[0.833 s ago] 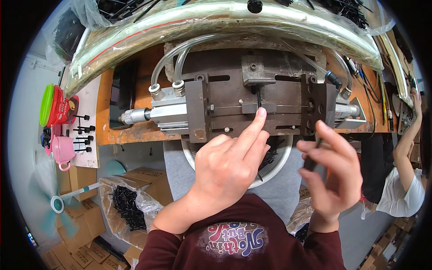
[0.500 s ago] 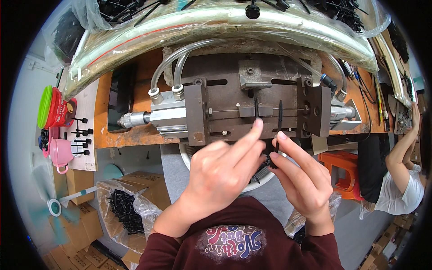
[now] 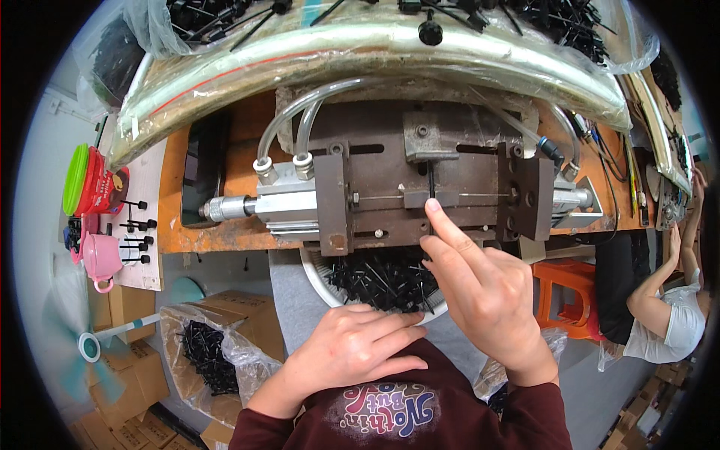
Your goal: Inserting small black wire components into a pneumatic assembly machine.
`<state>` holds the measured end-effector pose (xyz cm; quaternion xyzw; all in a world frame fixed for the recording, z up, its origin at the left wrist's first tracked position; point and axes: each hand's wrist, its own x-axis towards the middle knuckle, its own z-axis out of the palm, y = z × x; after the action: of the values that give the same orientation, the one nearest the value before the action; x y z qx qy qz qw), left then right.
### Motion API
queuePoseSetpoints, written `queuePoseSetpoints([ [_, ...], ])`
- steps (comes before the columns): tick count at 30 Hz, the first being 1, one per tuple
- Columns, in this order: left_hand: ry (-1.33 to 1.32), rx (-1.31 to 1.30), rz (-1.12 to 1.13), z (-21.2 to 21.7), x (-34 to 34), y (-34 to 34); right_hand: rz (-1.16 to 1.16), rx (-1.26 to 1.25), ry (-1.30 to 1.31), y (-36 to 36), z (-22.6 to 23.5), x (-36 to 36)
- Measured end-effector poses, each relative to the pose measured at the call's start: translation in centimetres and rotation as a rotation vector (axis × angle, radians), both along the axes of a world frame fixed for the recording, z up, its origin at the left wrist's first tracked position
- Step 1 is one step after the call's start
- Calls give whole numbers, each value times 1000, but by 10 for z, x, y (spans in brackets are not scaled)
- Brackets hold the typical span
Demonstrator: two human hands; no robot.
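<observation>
A thin black plastic rod [image 3: 432, 180] stands in the slot of the small metal block [image 3: 415, 199] at the middle of the brown metal fixture [image 3: 390, 172]. My right hand [image 3: 487, 292] holds its near end, with the index fingertip on the rod beside the block; the rod's lower end is partly hidden by my fingers. My left hand [image 3: 360, 345] rests low, near the basket's front rim, its fingers stretched out and nothing in them. Below the fixture, a white basket [image 3: 313, 282] holds many black rod-like parts [image 3: 379, 277].
Pneumatic cylinders [image 3: 289, 202] with clear hoses flank the fixture. A plastic-wrapped ledge [image 3: 375, 49] bears more black parts behind it. An open box [image 3: 202, 352] of parts stands at lower left, an orange stool [image 3: 562, 300] at right. Another person [image 3: 667, 319] works at far right.
My left hand has drawn back from the block toward me. My right hand has moved left and up, bringing a rod to the block's slot. The parts basket shows more fully.
</observation>
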<state>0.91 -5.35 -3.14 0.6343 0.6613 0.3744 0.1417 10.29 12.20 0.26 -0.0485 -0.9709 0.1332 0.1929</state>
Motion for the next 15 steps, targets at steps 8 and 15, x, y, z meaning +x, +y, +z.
queuePoseSetpoints([
  [8, 6, 82, -19, 1, 2, 1, 60, -72, -43, 12, 29, -4],
  [15, -15, 122, 18, -14, 8, -11, 15, 186, 540, 95, 96, -91],
])
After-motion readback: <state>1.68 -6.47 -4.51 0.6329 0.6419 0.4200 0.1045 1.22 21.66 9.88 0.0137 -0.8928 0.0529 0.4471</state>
